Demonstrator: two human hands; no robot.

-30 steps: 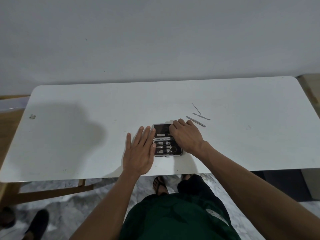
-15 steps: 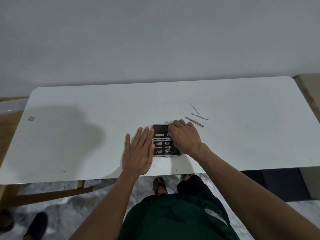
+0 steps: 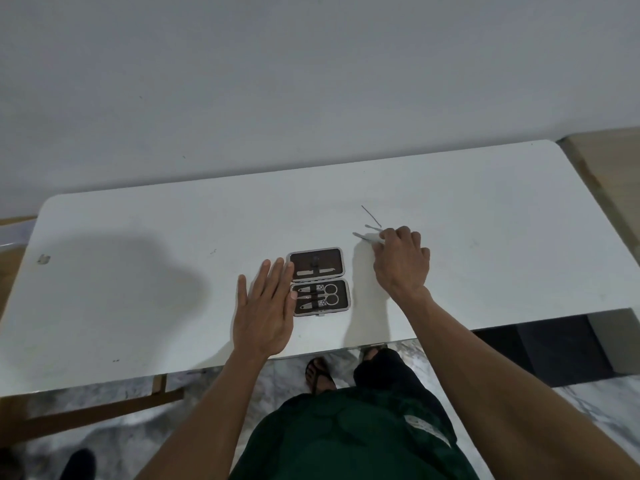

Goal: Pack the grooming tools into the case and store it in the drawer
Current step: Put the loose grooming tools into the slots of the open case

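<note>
The right hand (image 3: pixel 401 263) is pinching a loose metal tool (image 3: pixel 365 236) right of centre; the flat left hand (image 3: pixel 268 306) is steadying the open case (image 3: pixel 318 282). Next, the tool probably needs slotting in.

left hand (image 3: pixel 265 308) flat, fingers straight — right hand (image 3: pixel 401 261) curled, fingertips pinching

Matt white table (image 3: pixel 138 271) – shiny metal tools (image 3: pixel 317 296) in case (image 3: pixel 343 289)
</note>
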